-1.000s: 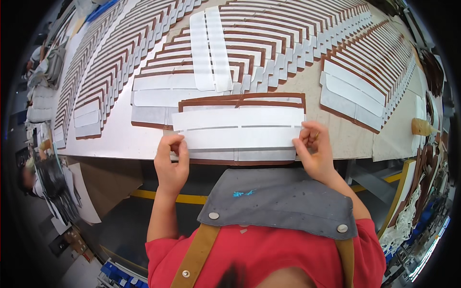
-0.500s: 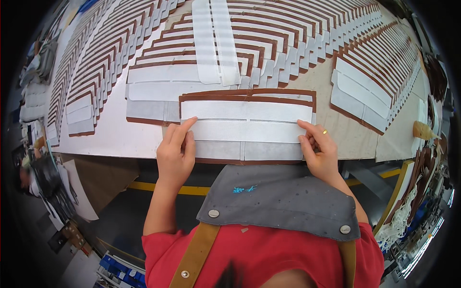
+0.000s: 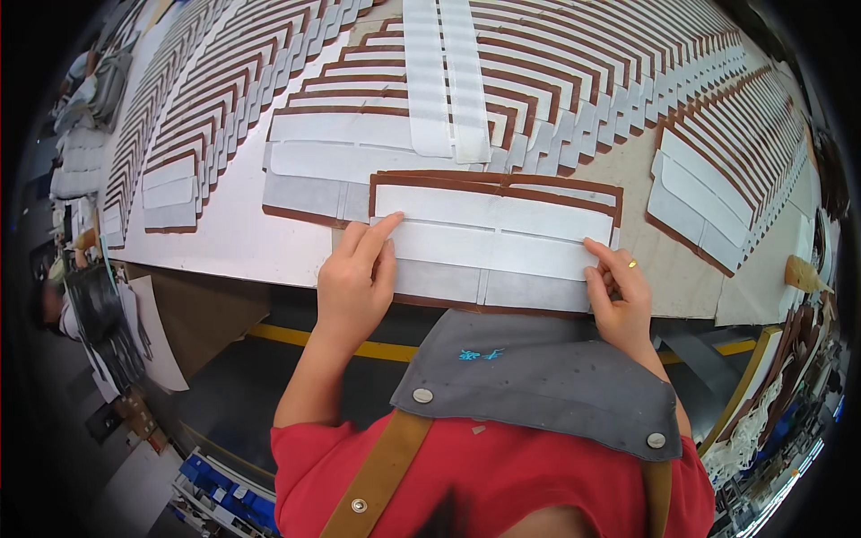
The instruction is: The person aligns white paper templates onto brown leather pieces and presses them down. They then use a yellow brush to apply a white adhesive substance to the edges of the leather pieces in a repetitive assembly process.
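A long white strip (image 3: 493, 251) lies flat on a brown-edged grey and white panel (image 3: 502, 193) near the table's front edge. My left hand (image 3: 354, 282) presses the strip's left end with flat fingers, index stretched forward. At the strip's right end my right hand (image 3: 619, 296), with a ring on one finger, pins the corner with its fingertips. Both hands rest on top of the strip rather than gripping it.
Rows of overlapped brown-edged white panels (image 3: 574, 81) fan across the white table (image 3: 224, 238). Two loose white strips (image 3: 444, 81) lie upright over them at the middle. A brush (image 3: 803, 273) sits at the right. Stacked material (image 3: 99, 314) stands at the left below the table.
The white strip has gone from held at its ends to laid flat on the panel. Both hands now press down on it, slightly farther apart.
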A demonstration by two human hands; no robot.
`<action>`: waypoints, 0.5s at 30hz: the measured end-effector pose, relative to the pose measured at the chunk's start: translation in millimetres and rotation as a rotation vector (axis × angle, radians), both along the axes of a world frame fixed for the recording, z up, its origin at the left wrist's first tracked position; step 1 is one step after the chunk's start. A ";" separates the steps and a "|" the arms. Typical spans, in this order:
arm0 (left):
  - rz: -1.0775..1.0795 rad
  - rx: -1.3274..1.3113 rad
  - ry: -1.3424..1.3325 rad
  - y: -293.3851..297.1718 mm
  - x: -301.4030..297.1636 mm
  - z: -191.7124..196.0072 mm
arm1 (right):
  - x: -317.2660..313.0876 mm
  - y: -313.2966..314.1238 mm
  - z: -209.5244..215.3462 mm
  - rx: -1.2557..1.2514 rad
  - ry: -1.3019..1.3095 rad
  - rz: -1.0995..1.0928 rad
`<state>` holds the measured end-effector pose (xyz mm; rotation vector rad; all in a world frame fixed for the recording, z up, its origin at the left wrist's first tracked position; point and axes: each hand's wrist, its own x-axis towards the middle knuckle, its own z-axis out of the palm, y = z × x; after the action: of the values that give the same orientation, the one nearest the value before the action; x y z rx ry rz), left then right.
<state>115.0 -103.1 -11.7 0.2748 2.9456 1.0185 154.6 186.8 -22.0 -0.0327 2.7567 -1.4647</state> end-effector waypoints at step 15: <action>-0.036 -0.147 0.010 3.5 1.3 -0.9 | -2.3 3.6 3.1 -0.040 -0.057 0.003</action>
<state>116.2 -99.6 -12.6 0.3292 2.9921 0.7938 152.4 190.5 -18.9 0.0043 2.6818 -1.4951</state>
